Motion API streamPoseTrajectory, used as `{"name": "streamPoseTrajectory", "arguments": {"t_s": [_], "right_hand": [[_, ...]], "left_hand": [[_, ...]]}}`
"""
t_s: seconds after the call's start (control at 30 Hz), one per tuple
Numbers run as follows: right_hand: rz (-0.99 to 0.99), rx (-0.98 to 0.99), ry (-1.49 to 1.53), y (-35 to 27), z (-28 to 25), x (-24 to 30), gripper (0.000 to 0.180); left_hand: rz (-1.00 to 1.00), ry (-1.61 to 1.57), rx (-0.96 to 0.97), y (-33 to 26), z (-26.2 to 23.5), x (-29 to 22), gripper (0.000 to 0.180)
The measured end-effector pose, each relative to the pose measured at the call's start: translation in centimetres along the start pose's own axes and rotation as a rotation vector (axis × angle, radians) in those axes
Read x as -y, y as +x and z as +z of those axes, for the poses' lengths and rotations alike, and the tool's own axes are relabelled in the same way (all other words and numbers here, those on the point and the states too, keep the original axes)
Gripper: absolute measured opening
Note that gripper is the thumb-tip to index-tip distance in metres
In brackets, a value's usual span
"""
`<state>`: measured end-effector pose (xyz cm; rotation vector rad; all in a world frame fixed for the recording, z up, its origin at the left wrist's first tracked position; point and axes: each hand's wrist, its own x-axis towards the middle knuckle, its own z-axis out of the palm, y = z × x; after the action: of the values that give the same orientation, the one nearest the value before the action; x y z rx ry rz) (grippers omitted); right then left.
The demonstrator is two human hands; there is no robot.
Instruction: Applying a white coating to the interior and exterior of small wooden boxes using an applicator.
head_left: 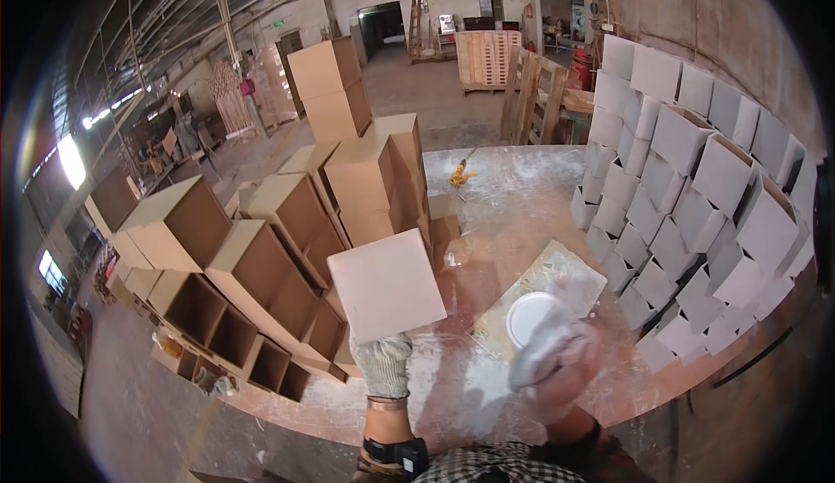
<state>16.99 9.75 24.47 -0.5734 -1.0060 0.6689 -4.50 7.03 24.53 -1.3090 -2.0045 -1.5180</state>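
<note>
My left hand (384,365), in a pale knitted glove, holds up a small box (387,285) with a whitish face toward me. Its fingers are hidden behind or under the box. My right hand (557,365) is smeared by motion and shows something whitish, a glove or a cloth. It is over the near edge of a white round lid or shallow dish (532,318), which rests on a stained board (574,276) on the table. Whether its fingers grip anything cannot be made out.
Brown open boxes (357,178) are stacked along the left. A tall, stepped stack of whitish boxes (670,213) stands at the right. A yellow-handled tool (461,172) lies toward the table's (504,222) far edge. Wooden pallets (532,91) stand beyond it.
</note>
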Motion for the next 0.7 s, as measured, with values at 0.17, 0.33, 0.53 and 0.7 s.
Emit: {"name": "streamPoseTrajectory", "arguments": {"t_s": [0.17, 0.33, 0.53, 0.7], "right_hand": [[0.324, -0.052, 0.164, 0.2, -2.3, 1.0, 0.019], [0.342, 0.047, -0.266, 1.1, -3.2, 0.6, 0.022], [0.884, -0.078, 0.299, 2.6, -4.3, 0.5, 0.026], [0.834, 0.110, 0.312, 4.3, -7.1, -0.5, 0.027]], "left_hand": [[0.263, 0.386, -0.096, -2.1, 2.0, 4.7, 0.029], [0.183, 0.219, 0.013, -2.7, 4.3, 4.8, 0.030], [0.063, 0.032, 0.124, -3.0, 5.5, 4.7, 0.031], [-0.121, -0.167, 0.243, -4.6, 4.4, 4.3, 0.031]]}}
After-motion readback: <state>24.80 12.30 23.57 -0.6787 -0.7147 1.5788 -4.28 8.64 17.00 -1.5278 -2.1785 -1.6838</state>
